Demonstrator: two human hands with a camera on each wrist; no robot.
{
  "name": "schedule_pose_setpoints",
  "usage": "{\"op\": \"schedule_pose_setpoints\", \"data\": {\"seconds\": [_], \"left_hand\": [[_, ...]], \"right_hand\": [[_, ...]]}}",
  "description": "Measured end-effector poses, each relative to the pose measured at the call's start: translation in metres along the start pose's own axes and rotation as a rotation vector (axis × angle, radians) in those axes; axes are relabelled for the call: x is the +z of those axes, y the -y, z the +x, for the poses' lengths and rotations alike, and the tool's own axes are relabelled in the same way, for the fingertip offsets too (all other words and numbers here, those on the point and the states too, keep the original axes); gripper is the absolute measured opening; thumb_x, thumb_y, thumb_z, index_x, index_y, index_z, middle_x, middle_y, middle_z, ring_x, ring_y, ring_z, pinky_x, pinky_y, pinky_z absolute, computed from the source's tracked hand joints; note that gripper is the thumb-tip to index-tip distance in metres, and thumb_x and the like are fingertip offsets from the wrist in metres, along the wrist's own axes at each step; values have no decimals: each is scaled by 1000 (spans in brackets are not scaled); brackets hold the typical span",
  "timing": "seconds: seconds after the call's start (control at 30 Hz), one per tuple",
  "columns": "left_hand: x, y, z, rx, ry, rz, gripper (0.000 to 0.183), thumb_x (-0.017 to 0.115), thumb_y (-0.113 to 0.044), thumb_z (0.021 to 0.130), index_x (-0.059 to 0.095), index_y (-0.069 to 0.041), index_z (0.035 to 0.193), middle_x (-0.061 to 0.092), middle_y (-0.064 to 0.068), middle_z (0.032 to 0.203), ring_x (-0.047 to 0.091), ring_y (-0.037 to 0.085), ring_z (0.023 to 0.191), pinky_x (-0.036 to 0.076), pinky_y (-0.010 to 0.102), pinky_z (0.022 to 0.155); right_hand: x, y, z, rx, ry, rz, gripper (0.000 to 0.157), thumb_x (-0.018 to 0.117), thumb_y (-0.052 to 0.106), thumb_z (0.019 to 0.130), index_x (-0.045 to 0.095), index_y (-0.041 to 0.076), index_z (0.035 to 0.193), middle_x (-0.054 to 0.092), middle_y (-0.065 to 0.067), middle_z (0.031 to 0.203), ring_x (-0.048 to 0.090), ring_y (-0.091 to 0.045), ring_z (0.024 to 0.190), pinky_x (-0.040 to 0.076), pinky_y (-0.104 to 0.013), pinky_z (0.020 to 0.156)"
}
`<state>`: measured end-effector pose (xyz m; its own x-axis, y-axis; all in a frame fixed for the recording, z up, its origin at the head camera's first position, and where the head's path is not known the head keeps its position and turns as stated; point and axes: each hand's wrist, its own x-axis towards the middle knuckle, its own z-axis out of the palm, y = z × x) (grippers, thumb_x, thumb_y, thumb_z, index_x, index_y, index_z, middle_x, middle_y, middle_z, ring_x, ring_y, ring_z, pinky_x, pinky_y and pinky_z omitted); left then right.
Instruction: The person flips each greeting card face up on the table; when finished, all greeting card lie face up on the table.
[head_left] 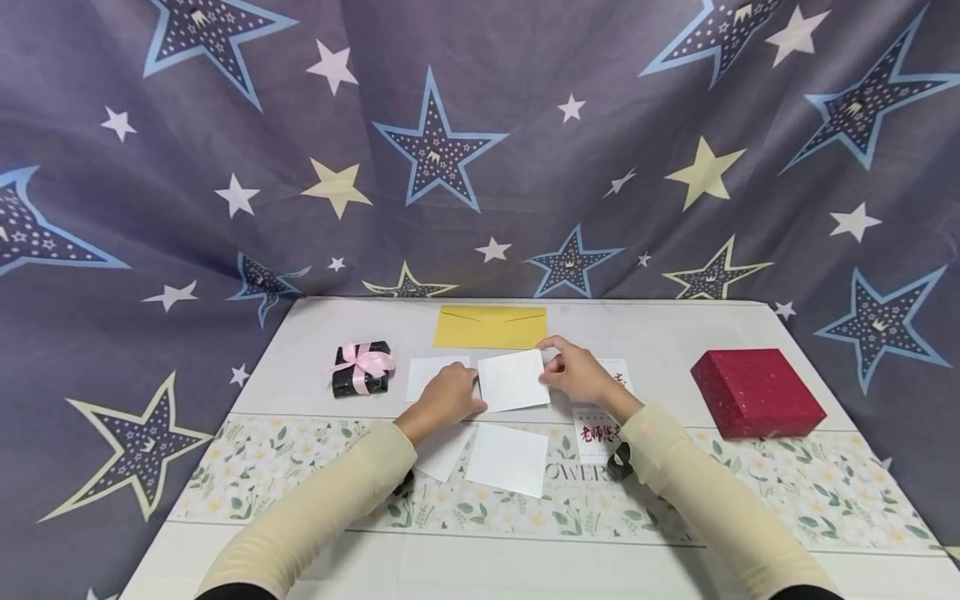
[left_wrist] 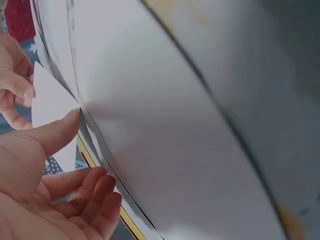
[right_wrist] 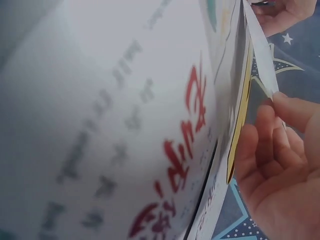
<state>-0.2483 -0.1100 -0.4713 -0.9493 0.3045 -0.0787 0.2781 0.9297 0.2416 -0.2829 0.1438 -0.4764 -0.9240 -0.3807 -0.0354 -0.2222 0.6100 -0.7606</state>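
A blank white card point(head_left: 513, 380) is held between both hands over the middle of the table. My left hand point(head_left: 450, 392) holds its left edge, thumb near the lower corner. At the opposite edge, my right hand point(head_left: 576, 372) pinches the card between thumb and fingers, as the right wrist view also shows with the card point(right_wrist: 264, 60) seen nearly edge-on. Below lies another white card point(head_left: 508, 460), with a further one point(head_left: 442, 454) partly under the left forearm. A third blank card point(head_left: 431, 375) lies beside the left hand, partly covered by it.
Behind the hands lies a yellow envelope point(head_left: 491, 327). A black box with a pink ribbon point(head_left: 363, 367) sits at left, a red box point(head_left: 757, 392) at right. Near the right wrist are cards with red writing point(head_left: 596, 433). A star-patterned cloth point(head_left: 450, 233) hangs behind.
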Motion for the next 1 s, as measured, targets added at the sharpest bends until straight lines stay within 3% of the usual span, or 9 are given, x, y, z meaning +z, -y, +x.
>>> {"op": "schedule_pose_setpoints", "data": {"seconds": [0.07, 0.17, 0.27, 0.3, 0.43, 0.5, 0.7, 0.83, 1.0], "left_hand": [[-3, 0, -1, 3, -10, -3, 38, 81, -31, 85, 71, -2, 109, 68, 14, 99, 65, 28, 92, 57, 43, 84], [-5, 1, -2, 6, -32, -39, 21, 77, -28, 89, 70, -8, 90, 65, 7, 85, 62, 21, 79, 53, 36, 67], [-8, 3, -2, 4, -64, -112, 17, 75, -25, 90, 66, -14, 82, 63, 0, 77, 56, 15, 70, 43, 29, 57], [-9, 3, -2, 0, -77, -145, 16, 75, -25, 90, 65, -15, 81, 63, -3, 75, 54, 12, 67, 39, 26, 55], [-12, 5, 2, 11, -136, -308, 9, 75, -20, 90, 71, -15, 96, 76, -3, 84, 65, 9, 68, 50, 27, 63], [-14, 6, 3, 20, -152, -390, 8, 74, -18, 91, 70, -14, 97, 78, -1, 87, 68, 9, 65, 52, 27, 67], [-21, 5, 6, 26, -182, -501, 7, 75, -18, 90, 70, -14, 91, 78, 1, 85, 66, 10, 61, 51, 27, 71], [-25, 4, 7, 21, -197, -496, 7, 76, -22, 90, 72, -16, 90, 78, 1, 85, 66, 11, 70, 49, 28, 73], [-25, 5, 8, 1, -162, -604, 10, 74, -22, 92, 74, -13, 94, 80, 4, 87, 76, 22, 74, 50, 25, 68]], "right_hand": [[0, 0, -1, -12, -13, 7, 52, 74, 8, 89, 52, 12, 137, 72, -5, 90, 59, -14, 69, 50, -28, 60], [-2, 0, -4, -30, -15, 28, 52, 72, 7, 91, 51, 12, 138, 72, -5, 90, 60, -14, 71, 52, -28, 61], [-5, 0, -7, -48, -22, 54, 52, 70, 6, 93, 50, 12, 141, 73, -7, 92, 63, -14, 73, 54, -29, 66], [-7, 0, -8, -51, -28, 61, 53, 69, 6, 94, 49, 11, 143, 73, -7, 93, 64, -14, 74, 55, -29, 68], [-11, -2, -9, -53, -86, 75, 62, 69, 8, 95, 42, 10, 151, 75, -8, 94, 66, -14, 75, 56, -29, 72], [-13, -2, -10, -53, -109, 73, 59, 69, 9, 96, 46, 7, 149, 75, -9, 95, 67, -12, 74, 57, -28, 72], [-16, -1, -12, -54, -127, 36, 13, 69, 16, 97, 73, 6, 104, 73, -5, 86, 63, -11, 71, 53, -25, 67], [-19, -1, -13, -74, -153, 11, 12, 69, 19, 98, 73, 11, 90, 69, -3, 77, 57, -13, 66, 48, -25, 61], [-21, -4, -13, -72, -142, 68, 19, 66, 21, 100, 72, 7, 89, 69, -5, 74, 58, -12, 64, 48, -24, 59]]}}
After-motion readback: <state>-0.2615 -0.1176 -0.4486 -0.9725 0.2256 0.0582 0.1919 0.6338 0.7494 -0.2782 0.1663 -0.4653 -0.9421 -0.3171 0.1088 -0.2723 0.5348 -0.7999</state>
